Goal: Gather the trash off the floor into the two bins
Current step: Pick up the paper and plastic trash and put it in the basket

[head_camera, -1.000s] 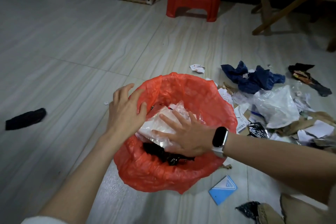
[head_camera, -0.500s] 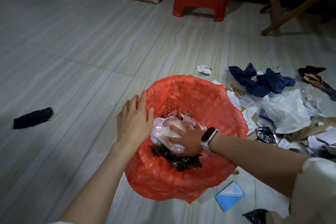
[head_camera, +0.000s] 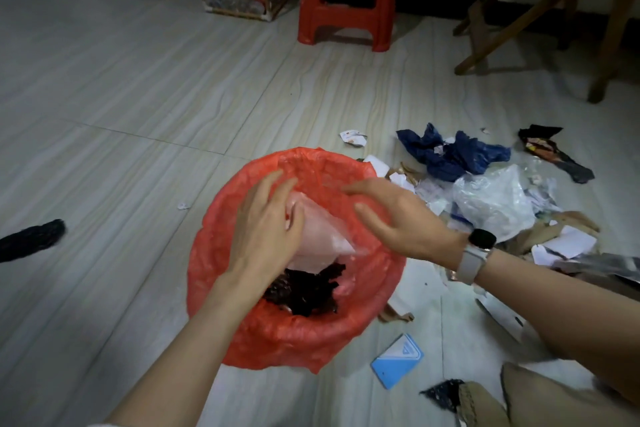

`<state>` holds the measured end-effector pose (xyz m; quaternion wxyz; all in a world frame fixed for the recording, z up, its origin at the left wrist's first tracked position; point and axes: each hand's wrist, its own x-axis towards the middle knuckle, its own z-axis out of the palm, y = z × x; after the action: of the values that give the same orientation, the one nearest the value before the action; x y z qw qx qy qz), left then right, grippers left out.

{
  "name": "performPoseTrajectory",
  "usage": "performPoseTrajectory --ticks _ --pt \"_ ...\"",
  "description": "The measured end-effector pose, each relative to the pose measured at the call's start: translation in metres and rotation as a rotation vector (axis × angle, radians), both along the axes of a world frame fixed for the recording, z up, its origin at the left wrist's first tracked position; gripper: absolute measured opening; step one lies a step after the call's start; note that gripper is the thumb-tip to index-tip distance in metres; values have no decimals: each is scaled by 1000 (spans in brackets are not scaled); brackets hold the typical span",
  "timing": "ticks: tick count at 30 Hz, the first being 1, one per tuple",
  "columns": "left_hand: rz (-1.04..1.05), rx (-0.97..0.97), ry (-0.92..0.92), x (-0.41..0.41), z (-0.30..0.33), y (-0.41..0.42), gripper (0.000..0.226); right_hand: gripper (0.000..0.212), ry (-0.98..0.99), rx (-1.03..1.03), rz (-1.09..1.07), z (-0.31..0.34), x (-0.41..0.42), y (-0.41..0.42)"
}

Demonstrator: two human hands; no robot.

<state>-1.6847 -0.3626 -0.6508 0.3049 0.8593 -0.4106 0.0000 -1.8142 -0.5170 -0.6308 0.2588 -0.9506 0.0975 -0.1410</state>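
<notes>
Both hands, left hand (head_camera: 266,236) and right hand (head_camera: 398,222), spread over red-lined bin (head_camera: 298,340).

bin liner (head_camera: 242,333): thin red plastic | stool (head_camera: 346,15): glossy plastic

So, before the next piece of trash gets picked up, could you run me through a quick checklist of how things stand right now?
1. Right hand free to reach: ok, fingers relaxed, holding nothing.
2. Left hand free: cannot tell, it lies against the clear plastic bag, grip hidden.
3. Clear plastic bag fully inside the red-lined bin: not ok, it stands up near the rim.
4. Room left in the bin: ok, black trash sits low.
5. Trash left on the floor: not ok, blue bag, white plastic bag and blue card remain.
6. Second bin within reach: cannot tell, not in view.
</notes>
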Motion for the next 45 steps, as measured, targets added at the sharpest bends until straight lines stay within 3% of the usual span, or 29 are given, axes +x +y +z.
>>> performPoseTrajectory --ticks 4,6,7,9,11,14,18,20,24,29,33,37,40,43,45 --pt "-287 54 9 -63 -11 -9 53 26 -298 213 -422 -40 -50 -13" --pt "-386 135 -88 -91 -22 -14 54 15 -209 278 -642 -78 -78 -20" --pt "-409 174 -139 -100 -25 -16 54 15 -59 250 -654 -99 -91 -22" --pt "-416 235 -195 -114 -33 -21 54 21 345 95 -439 -142 -119 -18" --pt "-396 273 -228 -119 -40 -22 55 27 583 -109 -70 -173 -135 -8" --pt "-372 281 -295 -117 -44 -22 52 46 726 -444 242 -209 -142 9" --pt "-365 296 -308 -115 -44 -24 52 49 807 -479 253 -227 -145 26" --pt "-356 303 -302 -115 -44 -26 52 44 782 -470 206 -218 -143 25" --pt "-355 285 -245 -115 -41 -26 52 15 715 -68 -43 -178 -142 3" --pt "-272 97 -80 -115 -37 -29 47 12 63 338 -482 -98 -113 -30" --pt "-40 -50 149 -110 -29 -33 44 23 -274 540 -492 -38 -61 -25" --pt "133 -218 96 -95 -21 -25 40 32 -256 636 -351 -9 -28 -10" --pt "142 -287 44 -88 -15 -22 41 30 -277 560 -476 -17 -28 -28" --pt "17 -175 -44 -96 -13 -34 44 30 -154 458 -596 -52 -46 -56" --pt "-100 9 -131 -109 -21 -50 52 34 82 359 -588 -90 -63 -68"
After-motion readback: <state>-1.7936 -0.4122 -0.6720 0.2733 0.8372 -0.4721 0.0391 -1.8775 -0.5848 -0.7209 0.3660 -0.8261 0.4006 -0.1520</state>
